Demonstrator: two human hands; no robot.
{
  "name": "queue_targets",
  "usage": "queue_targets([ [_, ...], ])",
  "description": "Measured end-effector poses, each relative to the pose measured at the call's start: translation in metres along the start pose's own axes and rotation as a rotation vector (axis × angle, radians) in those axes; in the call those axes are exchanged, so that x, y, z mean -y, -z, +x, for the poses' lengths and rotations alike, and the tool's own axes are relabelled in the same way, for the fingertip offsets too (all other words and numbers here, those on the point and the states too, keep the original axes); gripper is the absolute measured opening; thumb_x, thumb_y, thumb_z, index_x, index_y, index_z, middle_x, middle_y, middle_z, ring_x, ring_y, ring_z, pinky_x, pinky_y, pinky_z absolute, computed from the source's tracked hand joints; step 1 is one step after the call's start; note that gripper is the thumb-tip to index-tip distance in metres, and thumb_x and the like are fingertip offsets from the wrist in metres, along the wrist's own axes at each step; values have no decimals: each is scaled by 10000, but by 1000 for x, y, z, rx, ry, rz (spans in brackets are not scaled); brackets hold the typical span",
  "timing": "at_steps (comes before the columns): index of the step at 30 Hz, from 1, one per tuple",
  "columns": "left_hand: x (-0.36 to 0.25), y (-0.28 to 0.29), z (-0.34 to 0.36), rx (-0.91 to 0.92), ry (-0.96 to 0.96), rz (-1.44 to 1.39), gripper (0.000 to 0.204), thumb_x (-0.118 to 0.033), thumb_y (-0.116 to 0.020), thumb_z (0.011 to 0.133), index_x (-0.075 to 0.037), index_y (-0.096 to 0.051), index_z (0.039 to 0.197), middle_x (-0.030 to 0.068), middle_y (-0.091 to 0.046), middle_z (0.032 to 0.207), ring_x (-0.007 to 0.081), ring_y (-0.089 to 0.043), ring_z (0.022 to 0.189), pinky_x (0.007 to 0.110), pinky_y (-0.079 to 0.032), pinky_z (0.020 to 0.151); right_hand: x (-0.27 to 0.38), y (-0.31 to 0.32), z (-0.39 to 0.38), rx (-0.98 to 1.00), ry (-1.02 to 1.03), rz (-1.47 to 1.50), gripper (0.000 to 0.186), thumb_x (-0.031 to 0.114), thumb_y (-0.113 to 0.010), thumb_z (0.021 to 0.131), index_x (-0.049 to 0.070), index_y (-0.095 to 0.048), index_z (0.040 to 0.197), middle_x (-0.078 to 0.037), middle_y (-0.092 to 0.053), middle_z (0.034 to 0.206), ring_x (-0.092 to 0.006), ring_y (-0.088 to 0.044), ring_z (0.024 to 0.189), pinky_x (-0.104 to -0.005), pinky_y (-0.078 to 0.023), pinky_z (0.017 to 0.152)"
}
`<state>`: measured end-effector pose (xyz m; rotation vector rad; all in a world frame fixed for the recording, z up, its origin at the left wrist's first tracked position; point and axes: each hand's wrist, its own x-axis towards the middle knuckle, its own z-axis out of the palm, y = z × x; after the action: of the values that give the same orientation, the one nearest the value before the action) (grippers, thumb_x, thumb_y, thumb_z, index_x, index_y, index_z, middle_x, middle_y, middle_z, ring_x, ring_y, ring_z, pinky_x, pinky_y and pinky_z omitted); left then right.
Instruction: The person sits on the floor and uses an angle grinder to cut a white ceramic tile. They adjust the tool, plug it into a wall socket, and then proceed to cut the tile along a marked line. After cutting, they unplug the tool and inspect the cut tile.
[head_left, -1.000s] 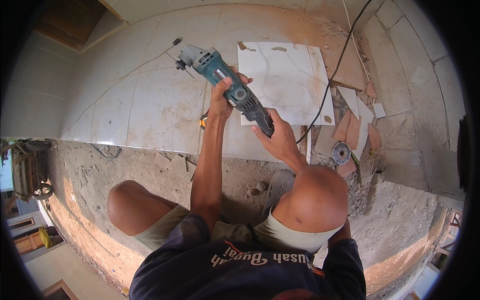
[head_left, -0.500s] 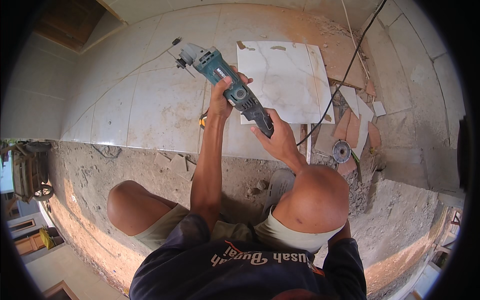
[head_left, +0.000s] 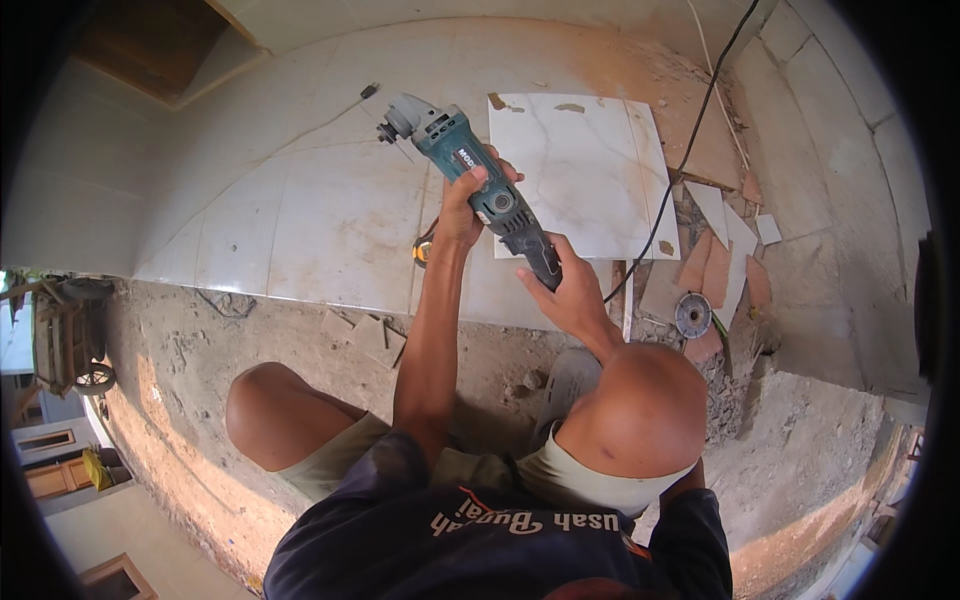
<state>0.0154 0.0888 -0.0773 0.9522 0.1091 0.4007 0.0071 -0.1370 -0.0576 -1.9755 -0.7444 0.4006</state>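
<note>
We hold the teal and grey angle grinder aslant, just to the 12 o'clock side of the middle of the view, its head pointing between 10 and 11 o'clock and its dark handle between 4 and 5; our left hand is wrapped around its body, the thumb pressed on the near face and the other fingertips showing past the far side, gripping; our right hand clasps the handle's end between thumb and fingers, though we cannot tell how closely those partly hidden fingers sit together; at 1 o'clock, beyond the handle, lies a white tile, a black cord crossing its corner and running down to near our right hand; at 10 o'clock a tape measure rests beside our left wrist; towards 3 o'clock we see a round cutting disc lying against broken tile pieces; at 11 o'clock a small black plug lies near the grinder's head.
</note>
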Motion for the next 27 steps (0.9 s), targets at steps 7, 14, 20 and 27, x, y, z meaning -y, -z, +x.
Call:
queue_targets([
  [7,1,2,-1,17,0,8,593,-457,-787,809,-79,-613,1231,124,-732,949,315,-726,994,519,-556,1017,-7,-3,-2,-19,28,15,528,288,-777,951,19,-545,1341,-195,-716,886,-395,-719,807,-457,-543,751],
  [14,5,4,-2,20,21,55,631,-467,-792,803,-71,-601,1256,136,-737,973,344,-728,1029,472,-578,922,-7,-2,-4,3,0,11,536,294,-777,954,18,-542,1348,-203,-720,904,-393,-724,832,-458,-546,766],
  [20,3,6,-3,37,26,89,620,-452,-787,803,-68,-595,1251,141,-739,973,319,-731,1019,446,-594,878,-13,-9,-7,-17,19,26,544,299,-782,955,17,-541,1353,-200,-724,913,-386,-726,835,-457,-550,770],
  [27,9,-2,1,53,65,115,632,-453,-784,806,-65,-586,1264,141,-735,989,304,-725,1022,431,-598,877,-18,-2,-11,4,-49,35,536,299,-781,957,27,-539,1351,-198,-717,934,-365,-716,849,-449,-543,779],
])
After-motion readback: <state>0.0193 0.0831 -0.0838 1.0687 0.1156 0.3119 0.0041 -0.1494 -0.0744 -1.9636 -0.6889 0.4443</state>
